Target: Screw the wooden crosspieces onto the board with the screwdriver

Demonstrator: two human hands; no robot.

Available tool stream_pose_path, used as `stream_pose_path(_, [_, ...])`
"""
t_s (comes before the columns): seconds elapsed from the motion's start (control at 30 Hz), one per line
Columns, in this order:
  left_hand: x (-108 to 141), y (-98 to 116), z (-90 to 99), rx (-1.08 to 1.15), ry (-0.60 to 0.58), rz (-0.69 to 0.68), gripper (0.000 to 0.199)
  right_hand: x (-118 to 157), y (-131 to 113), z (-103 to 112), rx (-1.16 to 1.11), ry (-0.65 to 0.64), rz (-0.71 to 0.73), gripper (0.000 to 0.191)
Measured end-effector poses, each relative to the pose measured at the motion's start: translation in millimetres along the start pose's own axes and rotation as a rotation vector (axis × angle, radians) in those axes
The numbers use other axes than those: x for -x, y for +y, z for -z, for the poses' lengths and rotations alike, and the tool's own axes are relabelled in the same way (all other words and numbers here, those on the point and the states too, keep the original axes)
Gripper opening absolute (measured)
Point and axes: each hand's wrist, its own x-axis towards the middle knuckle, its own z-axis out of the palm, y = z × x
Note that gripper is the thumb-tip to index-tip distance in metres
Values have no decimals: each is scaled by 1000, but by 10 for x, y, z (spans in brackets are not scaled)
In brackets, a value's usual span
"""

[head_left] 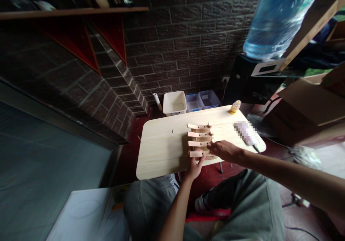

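A slatted wooden piece [199, 144] lies on the light wooden table near its front edge. Several pale slats with small dark holes run across it, their left ends sticking out. My left hand [194, 167] grips its near end, thumb on the right and fingers reaching around the nearest slat. At its right side, my right hand [222, 150] is closed, fingertips bent down close to the slats' right ends. Whatever those fingertips hold, if anything, is hidden. A small dark screw-like thing [173, 131] lies on the table to the left.
The light table [156, 151] also bears a small clear bottle with yellow parts [235, 107] and a blurred-out flat object [246, 133] at right. Behind it stand a white bin [174, 102] and bluish plastic boxes [208, 99]. A water dispenser [246, 79] rises at the back right.
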Motion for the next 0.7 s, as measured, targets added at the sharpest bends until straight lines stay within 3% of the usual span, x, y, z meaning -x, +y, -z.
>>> stream_pose_path(0.23, [9,78,1,57,13,27,43,54,-68,-83,59,-15,-121,25])
stream_pose_path(0.5, [18,49,-1,54,-7,35,42,58,-15,7,92,-10,88,33])
stream_pose_path(0.7, [18,8,-8,-3,12,18,40,57,-66,-45,27,-15,55,28])
